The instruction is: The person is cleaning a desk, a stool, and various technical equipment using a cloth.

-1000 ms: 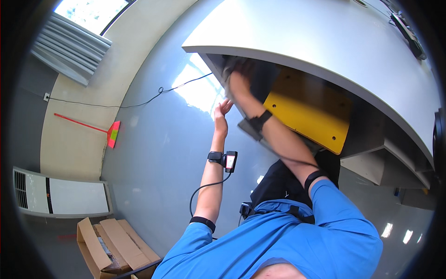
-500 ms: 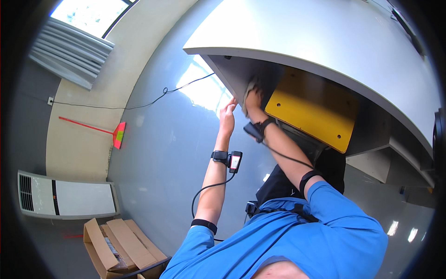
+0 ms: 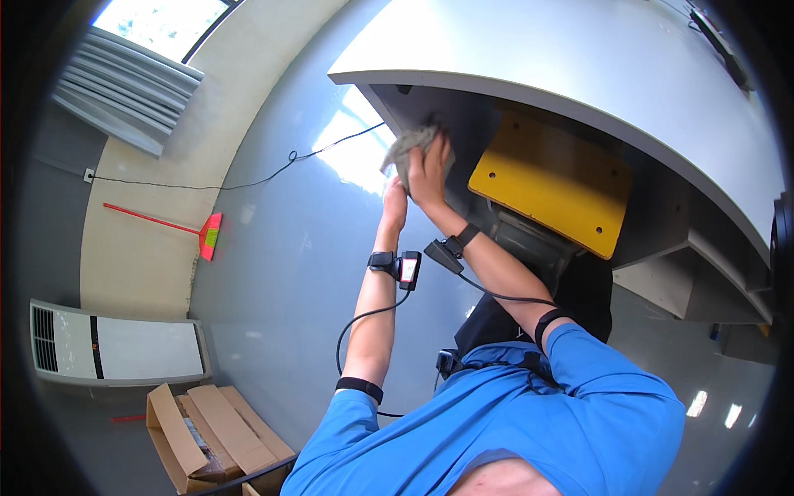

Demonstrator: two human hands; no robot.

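A crumpled grey cloth [image 3: 402, 150] is at the front edge of the desk's left side panel [image 3: 380, 106]. My right hand [image 3: 428, 172] is closed on it, fingers pointing up over its right part. Just below and to the left, my left hand [image 3: 395, 204] is raised close to the cloth. Its fingers are mostly hidden by the cloth and blurred, so their grip does not show. The white desk top [image 3: 529, 50] overhangs both hands. Right of them, a yellow stool seat [image 3: 550, 186] sits under the desk.
A black cable [image 3: 292, 156] runs over the floor from a wall socket to the desk. Along the left wall are a red broom [image 3: 207, 237] and a white air conditioner [image 3: 149, 347]. An open cardboard box [image 3: 236, 422] stands at the lower left. Shelving [image 3: 662, 285] is under the desk's right part.
My right hand has brought the cloth leftward, out from the panel's inner face to its front edge. My left hand has shifted slightly left and down, now beside the cloth.
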